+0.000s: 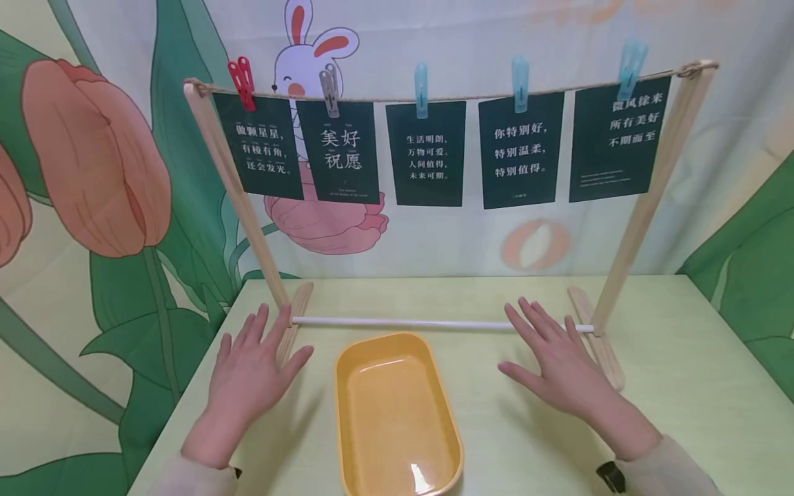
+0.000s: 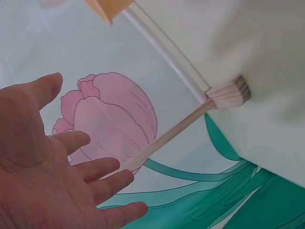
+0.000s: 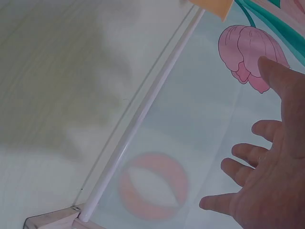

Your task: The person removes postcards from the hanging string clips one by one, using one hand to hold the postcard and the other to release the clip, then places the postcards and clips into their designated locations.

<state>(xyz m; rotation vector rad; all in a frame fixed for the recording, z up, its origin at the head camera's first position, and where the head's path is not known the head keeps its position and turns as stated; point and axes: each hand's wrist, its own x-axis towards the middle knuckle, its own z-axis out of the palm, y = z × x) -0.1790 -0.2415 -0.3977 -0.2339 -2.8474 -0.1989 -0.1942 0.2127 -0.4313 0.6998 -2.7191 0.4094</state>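
My left hand [image 1: 248, 375] is held over the table with fingers spread, near the foot of the stand's left post [image 1: 238, 186]. On the other side my right hand [image 1: 561, 365] has its fingers spread too, close to the right post [image 1: 651, 186]. Neither hand grips anything. Between them lies a yellow rectangular tray [image 1: 397, 420]. Twine [image 1: 455, 100] runs between the post tops, with several dark green printed cards [image 1: 425, 155] hanging from it. A red clothespin [image 1: 242, 83], a grey clothespin [image 1: 330, 91] and blue ones [image 1: 520, 84] clip the cards.
A white rod [image 1: 428, 323] joins the two posts low down, just behind the tray. Flat wooden feet [image 1: 597, 337] support the stand on the pale table [image 1: 701, 386]. Behind hangs a cloth backdrop [image 1: 446, 241] with printed tulips and a rabbit.
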